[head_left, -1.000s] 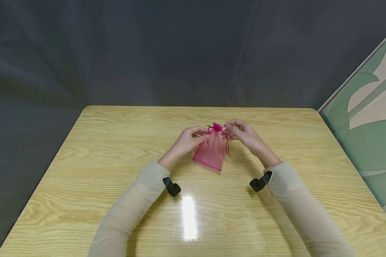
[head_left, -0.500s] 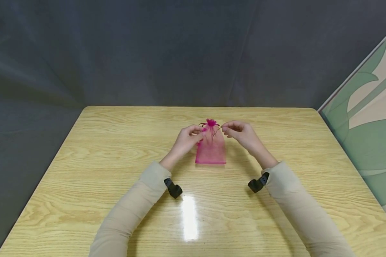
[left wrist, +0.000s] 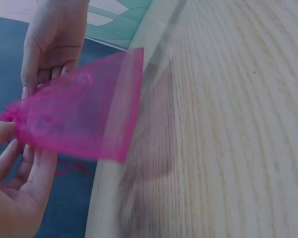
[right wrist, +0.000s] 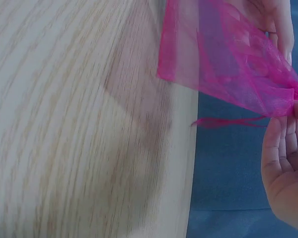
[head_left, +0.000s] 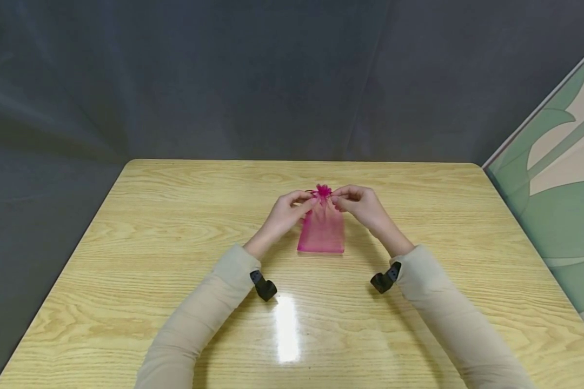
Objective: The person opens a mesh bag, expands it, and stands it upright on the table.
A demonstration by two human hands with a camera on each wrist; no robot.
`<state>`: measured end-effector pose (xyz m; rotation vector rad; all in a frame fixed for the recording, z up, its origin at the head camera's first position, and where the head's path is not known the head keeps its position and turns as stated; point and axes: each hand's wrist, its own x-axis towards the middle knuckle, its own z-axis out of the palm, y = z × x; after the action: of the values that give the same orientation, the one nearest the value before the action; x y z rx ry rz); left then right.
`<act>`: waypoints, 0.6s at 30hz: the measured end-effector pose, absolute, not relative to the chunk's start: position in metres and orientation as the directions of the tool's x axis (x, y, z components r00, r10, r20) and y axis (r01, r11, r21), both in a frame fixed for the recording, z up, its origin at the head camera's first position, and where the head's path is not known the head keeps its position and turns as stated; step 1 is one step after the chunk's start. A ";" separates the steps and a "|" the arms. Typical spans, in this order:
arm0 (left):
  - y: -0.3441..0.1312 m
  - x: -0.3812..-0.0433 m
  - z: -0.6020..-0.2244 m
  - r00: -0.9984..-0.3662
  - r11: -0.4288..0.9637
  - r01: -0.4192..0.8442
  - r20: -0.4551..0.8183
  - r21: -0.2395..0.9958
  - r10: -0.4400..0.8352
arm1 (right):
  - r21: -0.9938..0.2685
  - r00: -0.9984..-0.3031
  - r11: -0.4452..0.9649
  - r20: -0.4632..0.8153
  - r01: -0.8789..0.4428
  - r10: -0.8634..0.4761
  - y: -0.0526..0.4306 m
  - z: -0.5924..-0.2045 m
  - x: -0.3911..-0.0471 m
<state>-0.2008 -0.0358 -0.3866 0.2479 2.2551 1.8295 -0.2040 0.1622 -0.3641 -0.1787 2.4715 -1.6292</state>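
Observation:
A sheer pink drawstring pouch (head_left: 323, 232) hangs upright above the table, its flat bottom edge toward me and its gathered, frilled mouth at the top. With thumb and fingers my left hand (head_left: 285, 213) pinches the left side of the neck. On the opposite side my right hand (head_left: 362, 206) pinches the neck near the cord. Through the see-through fabric (left wrist: 89, 109) in the left wrist view, no contents show. A loose cord end (right wrist: 228, 121) dangles beside the pouch in the right wrist view.
A pale wood-grain table (head_left: 175, 216) lies under both arms, with a bright light reflection (head_left: 287, 329) near its front. Behind it hangs a dark cloth (head_left: 272, 81). A panel with a green leaf pattern (head_left: 564, 216) borders the right side.
The pouch was tilted, then swung upright and straight. My right hand drew away slightly from the neck, then came back left to pinch it; my left hand kept its hold.

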 end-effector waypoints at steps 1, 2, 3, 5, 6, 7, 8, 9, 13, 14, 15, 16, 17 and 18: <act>-0.036 -0.201 -0.387 -0.962 0.211 -0.003 -0.061 0.978 0.267 | -0.919 -0.977 0.394 -0.081 -0.004 -0.197 0.162 -0.364 -0.204; -0.036 -0.201 -0.387 -0.964 0.212 0.004 -0.053 0.977 0.262 | -0.920 -0.976 0.392 -0.083 -0.003 -0.201 0.161 -0.365 -0.204; -0.036 -0.201 -0.387 -0.965 0.210 0.011 -0.045 0.978 0.258 | -0.920 -0.976 0.392 -0.087 0.001 -0.201 0.161 -0.365 -0.204; -0.036 -0.201 -0.387 -0.968 0.209 0.020 -0.033 0.978 0.247 | -0.918 -0.975 0.397 -0.094 0.007 -0.200 0.159 -0.366 -0.204; -0.036 -0.201 -0.386 -0.969 0.209 0.023 -0.029 0.978 0.244 | -0.917 -0.976 0.399 -0.095 0.009 -0.198 0.159 -0.366 -0.204; -0.036 -0.201 -0.386 -0.970 0.208 0.025 -0.027 0.978 0.242 | -0.916 -0.975 0.401 -0.096 0.008 -0.198 0.159 -0.367 -0.203; -0.036 -0.201 -0.386 -0.970 0.205 0.026 -0.025 0.978 0.242 | -0.915 -0.976 0.404 -0.096 0.009 -0.196 0.158 -0.367 -0.203; -0.036 -0.201 -0.386 -0.970 0.202 0.026 -0.025 0.979 0.242 | -0.914 -0.976 0.405 -0.098 0.011 -0.193 0.158 -0.367 -0.203; -0.034 -0.201 -0.386 -0.971 0.207 0.031 -0.020 0.978 0.239 | -0.916 -0.976 0.402 -0.092 0.004 -0.199 0.156 -0.366 -0.202; -0.034 -0.201 -0.386 -0.971 0.207 0.031 -0.019 0.978 0.237 | -0.917 -0.976 0.398 -0.090 0.003 -0.200 0.156 -0.366 -0.202; -0.033 -0.201 -0.386 -0.972 0.206 0.031 -0.019 0.978 0.233 | -0.919 -0.976 0.395 -0.085 -0.001 -0.202 0.156 -0.366 -0.202; -0.033 -0.201 -0.386 -0.973 0.208 0.031 -0.018 0.978 0.231 | -0.920 -0.976 0.393 -0.079 -0.008 -0.204 0.155 -0.366 -0.202; -0.034 -0.201 -0.387 -0.973 0.207 0.026 -0.022 0.978 0.228 | -0.920 -0.977 0.391 -0.076 -0.008 -0.200 0.155 -0.366 -0.201; -0.034 -0.201 -0.387 -0.974 0.206 0.022 -0.026 0.978 0.225 | -0.921 -0.977 0.388 -0.072 -0.012 -0.200 0.155 -0.366 -0.202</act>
<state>-0.2010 -0.0338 -0.3866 0.2386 2.3080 1.8676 -0.2015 0.1551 -0.3658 -0.1900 2.4707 -1.6377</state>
